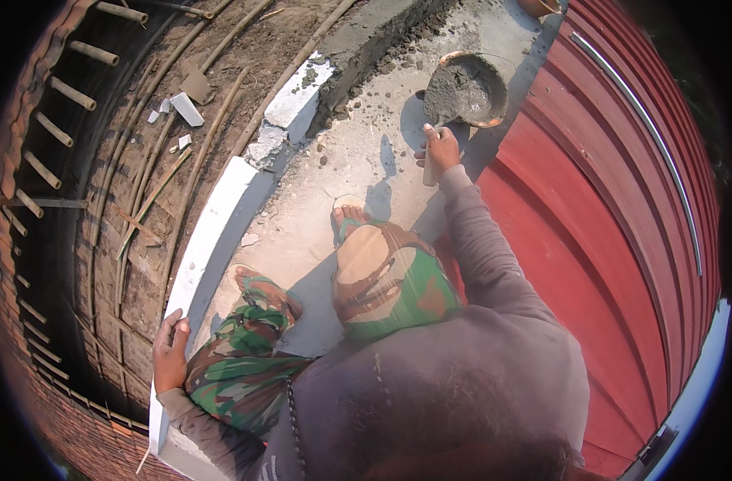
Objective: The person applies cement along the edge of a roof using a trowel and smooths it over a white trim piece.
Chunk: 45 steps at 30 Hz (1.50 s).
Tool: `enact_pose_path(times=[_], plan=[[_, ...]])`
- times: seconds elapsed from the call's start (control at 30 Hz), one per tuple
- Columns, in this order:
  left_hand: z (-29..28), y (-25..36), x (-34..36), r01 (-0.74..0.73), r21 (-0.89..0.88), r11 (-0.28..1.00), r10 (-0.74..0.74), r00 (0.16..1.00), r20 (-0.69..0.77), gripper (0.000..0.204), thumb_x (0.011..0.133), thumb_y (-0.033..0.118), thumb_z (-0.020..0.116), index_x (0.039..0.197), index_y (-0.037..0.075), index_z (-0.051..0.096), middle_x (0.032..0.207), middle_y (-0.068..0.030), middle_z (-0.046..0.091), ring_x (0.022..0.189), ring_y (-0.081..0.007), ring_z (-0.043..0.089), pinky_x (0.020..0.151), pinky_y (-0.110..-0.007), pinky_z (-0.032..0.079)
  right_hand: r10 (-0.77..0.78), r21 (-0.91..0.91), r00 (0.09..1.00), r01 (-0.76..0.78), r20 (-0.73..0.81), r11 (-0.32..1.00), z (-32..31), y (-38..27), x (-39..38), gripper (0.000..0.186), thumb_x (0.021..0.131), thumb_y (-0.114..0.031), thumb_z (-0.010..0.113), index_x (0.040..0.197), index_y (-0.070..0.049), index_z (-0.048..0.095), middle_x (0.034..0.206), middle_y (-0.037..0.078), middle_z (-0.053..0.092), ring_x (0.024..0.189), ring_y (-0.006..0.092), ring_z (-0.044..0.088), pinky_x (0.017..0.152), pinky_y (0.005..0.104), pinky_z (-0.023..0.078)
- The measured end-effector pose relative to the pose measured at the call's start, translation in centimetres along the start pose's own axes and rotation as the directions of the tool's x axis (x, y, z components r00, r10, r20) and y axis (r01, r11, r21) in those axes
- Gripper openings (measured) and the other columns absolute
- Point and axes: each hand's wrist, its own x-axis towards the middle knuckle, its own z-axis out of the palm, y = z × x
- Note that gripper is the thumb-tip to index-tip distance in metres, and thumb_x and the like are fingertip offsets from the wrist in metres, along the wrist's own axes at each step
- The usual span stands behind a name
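My right hand [440, 152] grips the pale handle of a trowel [437, 103], whose mortar-covered blade is at the left side of a round bucket [482, 88] of wet grey mortar. My left hand [170, 349] rests with curled fingers gripping the edge of a white block wall [209, 232] beside my left leg. Farther along, a broken white block [294, 100] adjoins a band of grey mortar [358, 48]. My sandalled feet and camouflage-clad legs are on the dusty concrete ledge [290, 200], with crumbs of mortar scattered over it.
Red corrugated roofing [590, 240] slopes along the right, carrying a long metal strip [638, 108]. Left of the wall lie bamboo poles [193, 152] and small white fragments [186, 110], below a tiled roof edge [17, 136] with protruding rafters. Another container [538, 8] sits at the top.
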Motion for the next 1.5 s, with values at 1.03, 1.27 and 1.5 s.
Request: enact_pose_path(times=[1.03,1.27,1.5], plan=[[-0.6,-1.3,0.9,-0.076,0.158,0.985,0.069,0.997,0.045,0.055,0.100,0.044,0.064,0.139,0.005,0.062,0.113,-0.0053,0.073,0.100,-0.0148,0.068,0.084,-0.029,0.047,-0.108,0.592,0.990,0.140,-0.090,0.794,-2.0,-0.1,0.5,0.033,0.097,-0.032,0.064,0.110,-0.003,0.055,0.081,0.011,0.059,0.060,0.0230,0.060,0.050,0.0389,0.052],[0.8,2.2,9.5,-0.260,0.199,0.945,0.192,0.933,0.305,0.051,0.102,0.040,0.065,0.137,0.002,0.063,0.125,-0.0116,0.070,0.114,-0.0191,0.066,0.099,-0.033,0.049,-0.092,0.077,0.987,0.103,-0.131,0.992,13.1,8.6,-7.0,0.034,0.099,-0.026,0.067,0.112,0.003,0.054,0.088,0.016,0.065,0.063,0.0234,0.065,0.056,0.0375,0.056],[6.8,11.7,28.0,-0.458,0.261,0.850,0.406,0.884,0.231,0.053,0.104,0.044,0.061,0.133,0.000,0.066,0.131,-0.0194,0.069,0.122,-0.0274,0.065,0.108,-0.037,0.046,-0.033,0.302,0.962,-0.052,0.271,0.952,16.9,-2.1,-10.8,0.032,0.102,-0.031,0.061,0.108,-0.002,0.050,0.080,0.011,0.058,0.058,0.0208,0.061,0.049,0.0379,0.052]])
